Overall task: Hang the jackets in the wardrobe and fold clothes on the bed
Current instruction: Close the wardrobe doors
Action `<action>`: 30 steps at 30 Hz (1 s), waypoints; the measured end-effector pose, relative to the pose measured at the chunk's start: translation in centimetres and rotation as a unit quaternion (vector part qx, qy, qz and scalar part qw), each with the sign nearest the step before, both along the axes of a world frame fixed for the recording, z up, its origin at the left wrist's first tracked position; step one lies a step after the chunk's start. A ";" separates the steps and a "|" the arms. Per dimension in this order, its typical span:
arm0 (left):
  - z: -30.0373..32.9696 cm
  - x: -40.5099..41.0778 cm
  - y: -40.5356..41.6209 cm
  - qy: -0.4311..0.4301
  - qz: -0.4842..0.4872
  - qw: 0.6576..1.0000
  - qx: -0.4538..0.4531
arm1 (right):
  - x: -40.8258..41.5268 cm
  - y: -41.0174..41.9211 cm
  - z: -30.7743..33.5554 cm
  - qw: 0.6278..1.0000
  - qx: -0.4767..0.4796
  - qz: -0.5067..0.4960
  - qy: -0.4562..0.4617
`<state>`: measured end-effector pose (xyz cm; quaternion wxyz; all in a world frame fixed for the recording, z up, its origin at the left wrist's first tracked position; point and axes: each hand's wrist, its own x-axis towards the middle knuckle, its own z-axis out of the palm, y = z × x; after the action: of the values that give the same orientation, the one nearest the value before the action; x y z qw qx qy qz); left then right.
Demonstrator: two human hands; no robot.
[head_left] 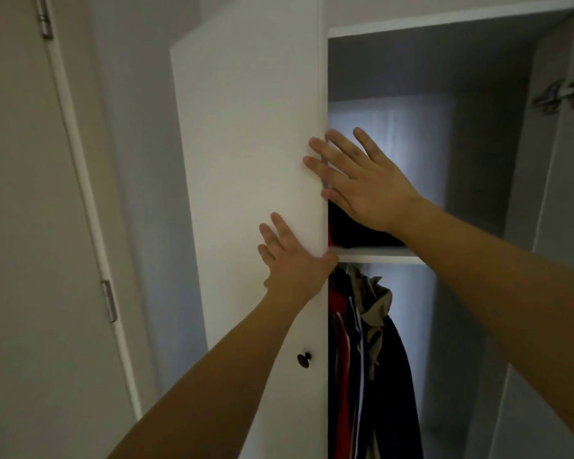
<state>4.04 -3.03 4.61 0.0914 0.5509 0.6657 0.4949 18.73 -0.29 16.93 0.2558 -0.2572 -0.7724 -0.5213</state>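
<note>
Both my hands lie flat with straight fingers, left hand (292, 260) and right hand (355, 180), on the door (246, 160); I should push evenly near its edge, fingers clear of the gap.

left grip (290, 256) flat, fingers straight | right grip (355, 180) flat, fingers spread

At nine o'clock of my view stands a room door (20, 226), its two hinges (44, 18) at eleven and (110, 299) at eight. A grey wall (140, 160) runs between it and the centre. Nothing else here but that.
</note>
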 end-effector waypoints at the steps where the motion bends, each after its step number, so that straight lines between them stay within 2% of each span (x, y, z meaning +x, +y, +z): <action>1: 0.0 1.0 1.3 -0.013 0.007 1.000 0.003 | 0.7 1.0 -0.1 1.000 -0.002 -0.014 0.001; 11: 0.5 6.5 12.2 -0.080 0.118 0.990 0.011 | 3.2 11.2 -1.1 0.993 -0.028 -0.113 0.029; 23: 0.3 7.7 19.0 -0.066 0.204 0.977 0.022 | 3.3 18.6 -1.5 0.992 -0.044 -0.106 0.041; 26: 0.2 7.8 19.1 -0.064 0.203 0.977 0.024 | 3.4 18.7 -1.5 0.992 -0.053 -0.105 0.040; 30: 0.3 6.8 17.3 -0.042 0.145 0.988 -0.003 | 3.4 16.5 -1.0 0.988 -0.071 -0.138 0.019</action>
<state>10.86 14.32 4.93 0.0480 0.4265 0.7356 0.5241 22.08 16.24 15.90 0.1771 -0.3884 -0.7600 -0.4901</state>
